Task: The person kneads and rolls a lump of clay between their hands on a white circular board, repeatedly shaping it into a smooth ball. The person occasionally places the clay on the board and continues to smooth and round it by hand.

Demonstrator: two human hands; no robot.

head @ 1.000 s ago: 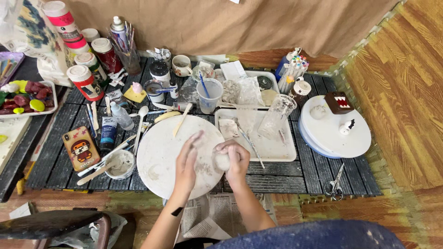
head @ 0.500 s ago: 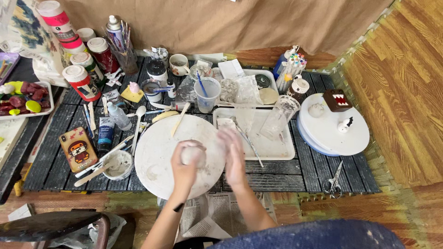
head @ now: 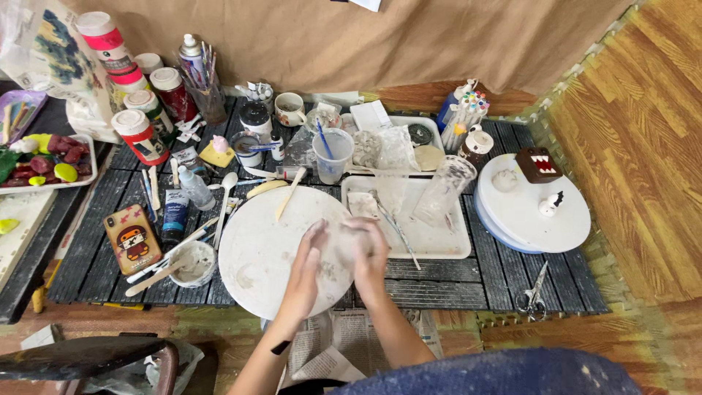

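Both my hands are pressed together over the right part of a round white board [head: 256,256]. Between the palms sits a pale lump of clay [head: 342,238], blurred by motion and mostly hidden. My left hand [head: 308,267] cups it from the left, fingers pointing up. Around its right side curls my right hand [head: 371,252]. A wooden modelling stick [head: 289,194] lies on the board's far edge.
A white tray [head: 439,241] with a clear plastic cup [head: 442,192] lies right of the board. A turntable [head: 534,216] with small figures stands far right, scissors [head: 532,292] in front. Left are a phone [head: 131,238], a small bowl [head: 191,263], paint tubes and jars.
The hands have come together on the lump of clay and shifted slightly right; half a second ago the left hand held it alone over the board's middle.
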